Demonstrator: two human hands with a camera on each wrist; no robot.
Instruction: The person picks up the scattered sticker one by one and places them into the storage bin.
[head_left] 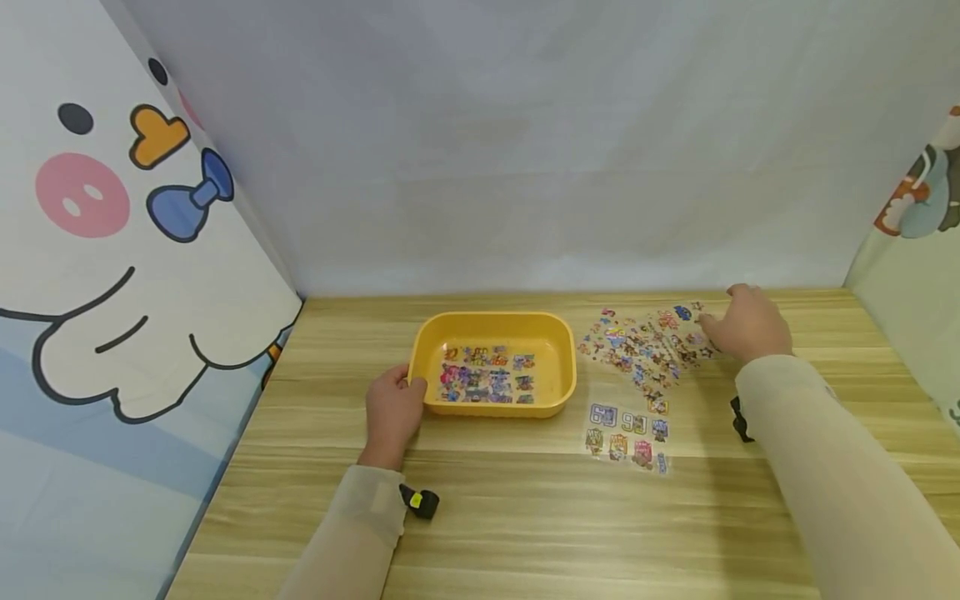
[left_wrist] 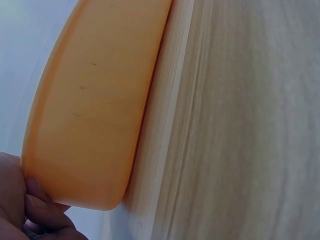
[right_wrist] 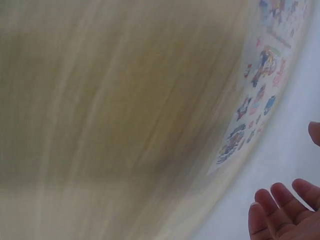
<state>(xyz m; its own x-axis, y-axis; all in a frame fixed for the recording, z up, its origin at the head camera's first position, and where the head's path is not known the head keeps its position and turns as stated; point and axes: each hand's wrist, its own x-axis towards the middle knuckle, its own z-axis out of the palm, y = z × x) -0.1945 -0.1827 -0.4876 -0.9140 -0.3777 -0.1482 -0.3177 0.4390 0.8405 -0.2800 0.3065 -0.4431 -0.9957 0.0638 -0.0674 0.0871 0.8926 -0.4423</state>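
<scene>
While L hand (head_left: 394,408) grips 1 tray (head_left: 491,411), R hand (head_left: 752,327) nr 2+ sticker shts (head_left: 642,350)

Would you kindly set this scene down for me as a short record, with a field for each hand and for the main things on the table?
Left hand: left hand grips the near left corner of the tray
Right hand: right hand, fingers apart, beside the right end of the sticker pile; contact unclear
Tray: yellow tray, upright on the wooden table
In tray: stickers, lying flat
Right of tray: sticker pile, clear sheets overlapping
Nearer the person: clear sticker sheet, flat
</scene>
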